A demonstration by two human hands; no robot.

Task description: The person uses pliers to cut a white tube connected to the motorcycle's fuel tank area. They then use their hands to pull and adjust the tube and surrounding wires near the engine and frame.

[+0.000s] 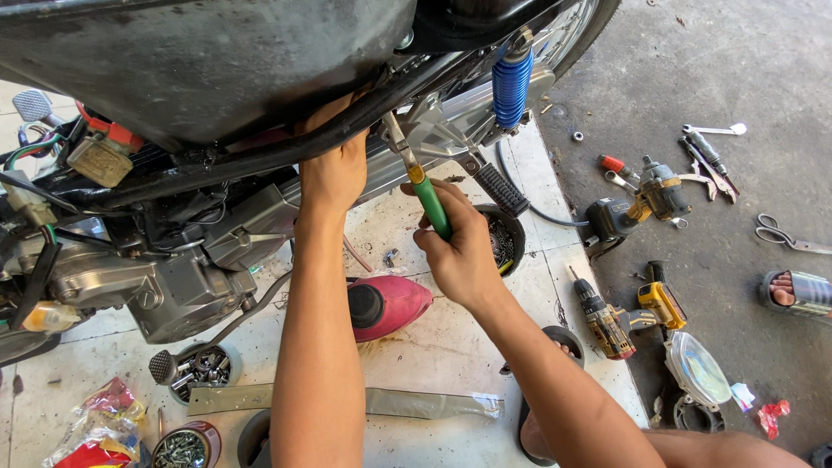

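Two hands at the motorcycle frame, green-handled pliers in play.

The right hand (459,251) is wrapped tight round the green-handled pliers (425,192), whose metal nose points up at the frame bracket (433,130) beside the blue shock spring (511,82). The left hand (334,169) reaches up under the black frame tube (260,156), fingers hidden, so I cannot tell whether it grips anything. On the floor: two yellow-and-black cordless drills (620,316), one impact wrench (654,195), one pair of scissors (780,234). Three round containers count off: a black bowl (507,238) with dark small parts, a tin (201,368) of nuts and sockets, a can (184,446) full of screws. One red oil can (386,303) lies between the forearms.
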